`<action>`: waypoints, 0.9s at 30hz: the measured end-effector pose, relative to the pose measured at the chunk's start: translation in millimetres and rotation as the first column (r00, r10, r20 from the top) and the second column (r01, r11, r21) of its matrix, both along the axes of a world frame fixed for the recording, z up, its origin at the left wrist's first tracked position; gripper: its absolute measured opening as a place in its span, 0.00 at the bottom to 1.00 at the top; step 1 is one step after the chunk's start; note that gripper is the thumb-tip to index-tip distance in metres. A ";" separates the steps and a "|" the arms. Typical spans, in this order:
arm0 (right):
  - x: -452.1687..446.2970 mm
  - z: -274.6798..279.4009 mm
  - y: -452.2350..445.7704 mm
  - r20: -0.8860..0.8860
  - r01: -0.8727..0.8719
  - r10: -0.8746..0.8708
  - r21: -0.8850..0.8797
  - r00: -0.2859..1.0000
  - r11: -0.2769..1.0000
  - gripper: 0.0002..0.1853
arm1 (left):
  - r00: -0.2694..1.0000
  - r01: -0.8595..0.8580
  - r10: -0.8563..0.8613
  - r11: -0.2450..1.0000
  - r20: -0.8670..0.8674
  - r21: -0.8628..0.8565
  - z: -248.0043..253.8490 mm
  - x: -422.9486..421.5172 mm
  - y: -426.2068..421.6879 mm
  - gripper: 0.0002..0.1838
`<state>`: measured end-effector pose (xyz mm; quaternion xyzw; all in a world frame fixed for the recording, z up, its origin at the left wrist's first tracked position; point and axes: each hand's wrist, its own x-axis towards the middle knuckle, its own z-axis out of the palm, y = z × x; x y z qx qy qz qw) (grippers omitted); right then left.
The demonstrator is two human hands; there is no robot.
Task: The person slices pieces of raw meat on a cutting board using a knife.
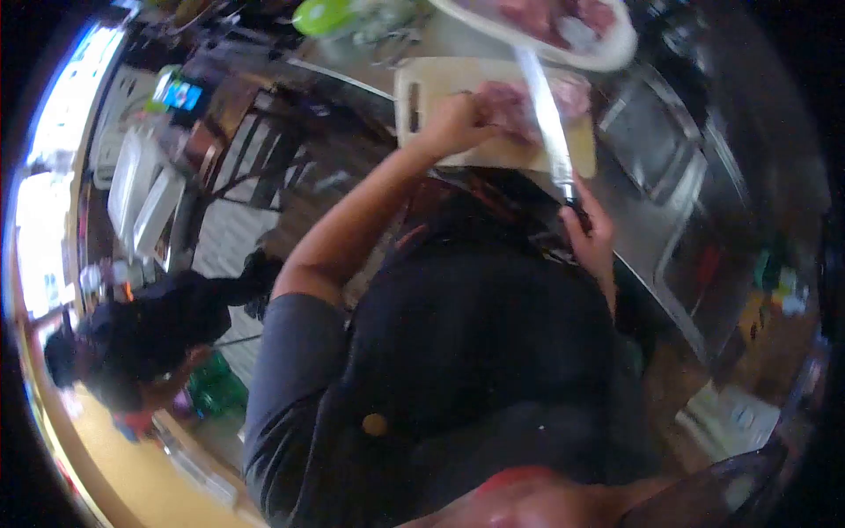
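A long-bladed knife [549, 116] with a black handle is in my right hand [594, 231], which is wrapped round the handle near the front edge of the board. Its blade points away from me and passes over raw meat [510, 110] lying on a pale cutting board [431, 84]. My left hand [456, 128] grips the left end of this meat, its fingertips partly hidden. Whether the blade touches the meat or hovers over it, I cannot tell. Just behind the board, a white oval tub [616, 55] holds more raw meat.
Right of the board is a metal sink area [647, 141]. A green-lidded container [324, 16] stands at the back left. Another person [145, 330] in dark clothes bends over at the left. White plastic bins [141, 198] stand beyond that person.
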<state>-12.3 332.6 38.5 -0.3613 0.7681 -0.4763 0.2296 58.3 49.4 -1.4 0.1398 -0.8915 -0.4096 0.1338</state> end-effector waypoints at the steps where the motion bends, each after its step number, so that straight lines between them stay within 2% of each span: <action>1: 1.6 -4.2 5.4 0.027 0.019 -0.019 -0.010 0.999 1.000 0.26 | 0.993 0.109 -0.108 0.994 -0.038 0.019 5.2 3.3 -5.9 0.17; 3: 5.3 -14.2 16.5 0.080 0.057 -0.054 -0.034 0.995 0.998 0.26 | 0.991 0.109 -0.103 0.992 0.089 -0.056 32.2 2.4 -15.0 0.20; 6: 4.6 -12.6 31.1 0.178 0.117 -0.105 -0.057 0.978 0.991 0.26 | 0.957 0.290 -0.288 0.927 0.045 -0.239 47.3 -14.9 -22.8 0.22; 9: 11.5 -14.2 36.6 0.227 0.154 -0.128 -0.099 0.966 0.983 0.27 | 0.877 0.436 -0.479 0.817 -0.024 -0.378 36.1 -24.0 -20.4 0.19; 12: 17.3 -19.3 44.5 0.206 0.161 -0.136 -0.106 0.969 0.981 0.29 | 0.881 0.458 -0.467 0.805 0.072 -0.377 39.4 -28.6 -13.7 0.18; 15: 24.3 -13.9 47.4 0.220 0.177 -0.153 -0.092 0.963 0.980 0.29 | 0.877 0.468 -0.474 0.796 0.085 -0.384 36.9 -36.0 -17.2 0.14; 18: 27.3 -8.0 48.0 0.195 0.156 -0.151 -0.013 0.969 0.988 0.29 | 0.875 0.484 -0.431 0.771 0.220 -0.414 38.8 -37.9 -15.8 0.20; 21: 26.7 -19.7 44.8 0.113 0.135 -0.119 -0.148 0.986 0.980 0.29 | 0.861 0.505 -0.474 0.764 0.182 -0.400 39.8 -40.7 -16.8 0.21; 23: 24.5 -21.6 44.2 0.078 0.087 -0.078 -0.127 0.994 0.988 0.28 | 0.914 0.401 -0.344 0.848 0.216 -0.345 47.8 -35.8 -11.6 0.10; 24: 22.5 -22.2 43.4 0.060 0.061 -0.054 -0.115 0.997 0.991 0.28 | 0.932 0.341 -0.275 0.884 0.235 -0.319 51.1 -34.5 -10.4 0.09; 27: 17.8 -21.4 34.7 0.143 0.004 0.011 -0.103 0.990 0.995 0.29 | 0.965 0.250 -0.193 0.884 0.179 -0.394 28.9 -24.4 -25.3 0.12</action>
